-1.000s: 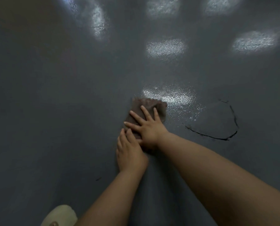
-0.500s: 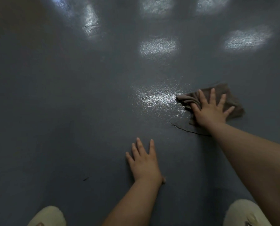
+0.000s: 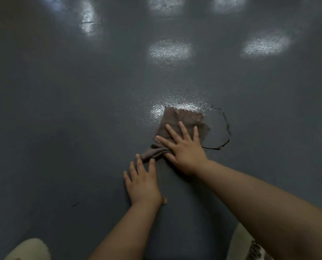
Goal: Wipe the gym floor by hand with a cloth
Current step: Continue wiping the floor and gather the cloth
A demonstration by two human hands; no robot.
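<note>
A brown cloth lies on the dark grey gym floor, flat at its far end and bunched at its near left end. My right hand presses down on it with straight, spread fingers. Just nearer and to the left, my left hand lies flat on the bare floor, fingers straight, its fingertips right at the bunched end of the cloth.
A thin dark curved crack runs in the floor right of the cloth. A short dark mark lies to the near left. Pale knees or shoes show at the bottom left and bottom right. Light patches reflect farther off.
My right hand has swept the cloth from the right, beyond the crack, back leftward toward the middle. My left hand has stayed flat on the floor.
</note>
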